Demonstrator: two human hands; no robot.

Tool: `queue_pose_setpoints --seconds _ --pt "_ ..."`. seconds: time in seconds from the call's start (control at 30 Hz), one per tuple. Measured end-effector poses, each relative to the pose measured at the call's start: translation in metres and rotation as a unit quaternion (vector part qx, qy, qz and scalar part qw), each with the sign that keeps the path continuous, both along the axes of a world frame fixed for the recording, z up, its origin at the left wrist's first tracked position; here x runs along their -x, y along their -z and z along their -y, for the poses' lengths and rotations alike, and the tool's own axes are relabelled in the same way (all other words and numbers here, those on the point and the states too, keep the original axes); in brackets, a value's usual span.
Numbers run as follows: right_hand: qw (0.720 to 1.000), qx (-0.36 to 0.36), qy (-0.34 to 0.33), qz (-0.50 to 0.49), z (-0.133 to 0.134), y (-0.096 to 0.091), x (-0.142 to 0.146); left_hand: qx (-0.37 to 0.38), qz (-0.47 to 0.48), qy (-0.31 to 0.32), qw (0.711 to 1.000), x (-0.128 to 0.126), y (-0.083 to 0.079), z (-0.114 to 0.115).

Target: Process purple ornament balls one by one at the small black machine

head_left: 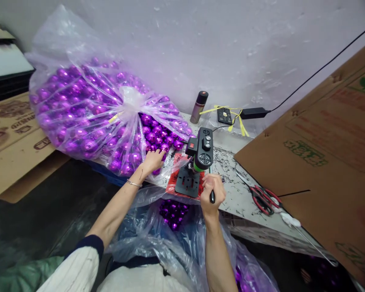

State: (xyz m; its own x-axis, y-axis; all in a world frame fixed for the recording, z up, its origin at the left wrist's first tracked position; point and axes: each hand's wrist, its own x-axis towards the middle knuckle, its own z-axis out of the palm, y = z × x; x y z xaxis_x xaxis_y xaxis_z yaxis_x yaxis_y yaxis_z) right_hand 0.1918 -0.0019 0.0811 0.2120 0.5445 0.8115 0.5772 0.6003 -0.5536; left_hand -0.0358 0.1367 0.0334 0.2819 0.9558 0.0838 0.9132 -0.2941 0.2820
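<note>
My left hand reaches into the mouth of a large clear plastic bag full of shiny purple balls. Its fingers are extended and touch the balls; no ball shows clearly gripped. My right hand is closed around a black-handled tool, whose handle end sticks out of the fist; its working end is hidden. Between the hands stands a black device with fan grilles, knobs and a red switch. A black slotted metal plate lies in front of it on a red sheet.
A spray can and a black power adapter are by the wall. Red-handled scissors lie at the right, beside a tall cardboard box. Below the table edge, more purple balls sit in plastic at my lap. Black scraps litter the tabletop.
</note>
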Motion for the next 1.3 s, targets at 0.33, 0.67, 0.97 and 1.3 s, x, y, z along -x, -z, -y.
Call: queue_pose_setpoints --seconds 0.33,0.67,0.97,1.3 --pt "1.000 -0.011 -0.001 0.023 0.001 -0.004 -0.001 -0.010 0.358 -0.019 0.933 -0.004 -0.009 0.042" --pt "0.999 0.044 0.011 0.000 0.003 -0.020 -0.002 -0.005 0.400 0.050 0.915 -0.073 0.052 0.116" --pt "0.999 0.027 0.010 0.020 0.005 -0.020 -0.001 -0.037 0.344 0.136 0.928 -0.082 0.056 0.083" --pt "0.999 0.040 0.012 0.015 0.008 -0.018 -0.002 0.014 0.326 0.148 0.934 -0.090 0.047 0.069"
